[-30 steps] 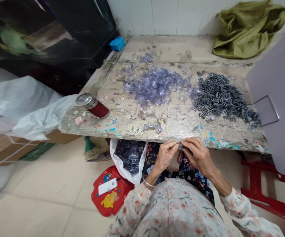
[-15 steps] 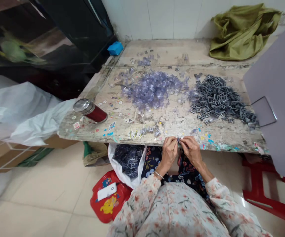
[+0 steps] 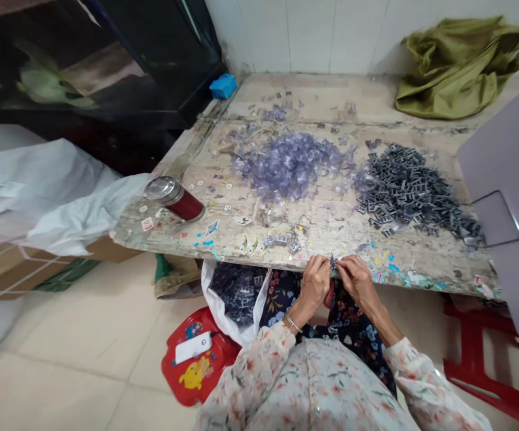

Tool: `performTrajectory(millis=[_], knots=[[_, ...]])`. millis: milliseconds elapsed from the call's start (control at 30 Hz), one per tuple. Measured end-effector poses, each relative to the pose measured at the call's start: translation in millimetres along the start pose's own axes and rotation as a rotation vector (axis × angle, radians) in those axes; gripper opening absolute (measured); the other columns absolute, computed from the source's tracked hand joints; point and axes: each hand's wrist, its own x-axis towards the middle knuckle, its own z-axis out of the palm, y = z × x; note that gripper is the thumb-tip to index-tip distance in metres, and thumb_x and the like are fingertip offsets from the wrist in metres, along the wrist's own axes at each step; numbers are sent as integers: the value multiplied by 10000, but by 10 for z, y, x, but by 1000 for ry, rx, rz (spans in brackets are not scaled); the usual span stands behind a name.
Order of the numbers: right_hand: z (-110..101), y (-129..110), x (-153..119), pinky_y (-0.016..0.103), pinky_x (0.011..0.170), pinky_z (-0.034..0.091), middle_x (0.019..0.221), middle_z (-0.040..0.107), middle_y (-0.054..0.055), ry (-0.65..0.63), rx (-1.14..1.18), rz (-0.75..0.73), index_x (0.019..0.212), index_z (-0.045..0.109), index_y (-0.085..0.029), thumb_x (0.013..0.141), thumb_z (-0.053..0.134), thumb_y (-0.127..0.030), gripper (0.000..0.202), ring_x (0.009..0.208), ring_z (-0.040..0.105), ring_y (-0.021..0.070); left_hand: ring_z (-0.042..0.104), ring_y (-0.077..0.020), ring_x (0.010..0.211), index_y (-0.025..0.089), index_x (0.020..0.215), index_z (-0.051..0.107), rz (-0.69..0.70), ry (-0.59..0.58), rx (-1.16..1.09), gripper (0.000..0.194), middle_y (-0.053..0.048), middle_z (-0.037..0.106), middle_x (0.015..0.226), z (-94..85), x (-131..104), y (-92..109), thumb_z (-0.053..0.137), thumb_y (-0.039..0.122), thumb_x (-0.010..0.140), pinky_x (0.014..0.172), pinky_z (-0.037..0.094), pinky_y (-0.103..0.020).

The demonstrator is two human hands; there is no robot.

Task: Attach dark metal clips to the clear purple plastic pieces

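At the table's front edge, my left hand (image 3: 315, 279) and my right hand (image 3: 353, 276) meet with fingertips pinched on a small dark plastic part (image 3: 333, 262). Its details are too small to make out. Beyond my hands lies a heap of clear purplish plastic pieces (image 3: 290, 164). To the right of that heap is a pile of dark grey parts (image 3: 412, 185). A few grey pieces (image 3: 281, 240) sit near the edge, left of my hands. Below the edge, a white bag (image 3: 212, 299) holds many dark parts.
A red flask with a steel lid (image 3: 176, 199) stands on the table's left. Olive cloth (image 3: 461, 69) lies at the back right, above a grey panel (image 3: 510, 155) with a metal handle. A red stool (image 3: 187, 371) bearing a white device (image 3: 193, 347) is lower left.
The view has shifted, so the table and its contents appear slightly further right and lower. Both hands remain together at the edge around the small part.
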Motion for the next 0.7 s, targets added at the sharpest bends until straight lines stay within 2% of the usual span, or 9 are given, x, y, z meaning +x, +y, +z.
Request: performTrajectory(millis=[67, 167, 267, 333, 433, 533, 633, 700], knots=[[-61, -64, 56, 353, 797, 487, 874, 645, 65, -9, 58, 1, 951, 666, -186, 966, 490, -245, 186, 868, 591, 192, 576, -198, 882, 157, 871, 660, -70, 37, -112, 279, -92, 636, 897, -81, 42, 50, 397, 179, 960, 819, 478, -333], [-140, -124, 169, 345, 806, 499, 895, 657, 68, -3, 125, 35, 970, 674, -192, 968, 491, -271, 199, 877, 607, 189, 598, -168, 713, 152, 818, 680, -318, 60, -312, 241, -50, 652, 753, -202, 110, 37, 473, 239, 904, 690, 475, -282], [-157, -62, 366, 331, 783, 496, 860, 662, 61, -42, 118, 47, 916, 680, -191, 961, 494, -287, 214, 841, 619, 186, 497, -121, 464, 144, 744, 680, -578, 31, -485, 239, 18, 577, 537, -329, 166, -95, 545, 325, 821, 496, 389, -227], [-118, 32, 576, 324, 771, 493, 854, 657, 65, -54, 81, 33, 918, 681, -186, 946, 500, -284, 208, 827, 620, 189, 473, -110, 426, 143, 738, 680, -655, 111, -509, 253, 15, 608, 554, -414, 192, -207, 564, 364, 781, 457, 358, -215], [-2, 163, 995, 316, 781, 488, 998, 635, 105, -9, 0, 52, 1066, 661, -161, 922, 498, -259, 239, 856, 610, 194, 557, -142, 510, 159, 749, 686, -635, 252, -384, 235, -21, 677, 645, -522, 212, -330, 572, 364, 768, 502, 397, -223], [118, 231, 1430, 313, 813, 453, 1112, 606, 145, -46, -115, 88, 1183, 620, -134, 904, 461, -188, 326, 930, 577, 208, 632, -189, 650, 172, 759, 695, -533, 289, -164, 185, -48, 689, 678, -602, 194, -363, 561, 294, 798, 644, 466, -271], [188, 264, 1710, 299, 780, 427, 1018, 633, 148, -84, -146, 131, 1008, 679, -119, 882, 450, -149, 263, 897, 557, 205, 659, -231, 809, 170, 846, 707, -422, 354, 18, 179, -97, 706, 842, -681, 137, -334, 540, 232, 824, 796, 494, -351], [200, 272, 1750, 292, 763, 422, 931, 649, 132, -82, -123, 142, 873, 688, -125, 873, 469, -160, 221, 836, 557, 189, 656, -251, 898, 165, 917, 706, -365, 415, 63, 206, -124, 697, 947, -738, 96, -291, 521, 231, 855, 855, 497, -387]])
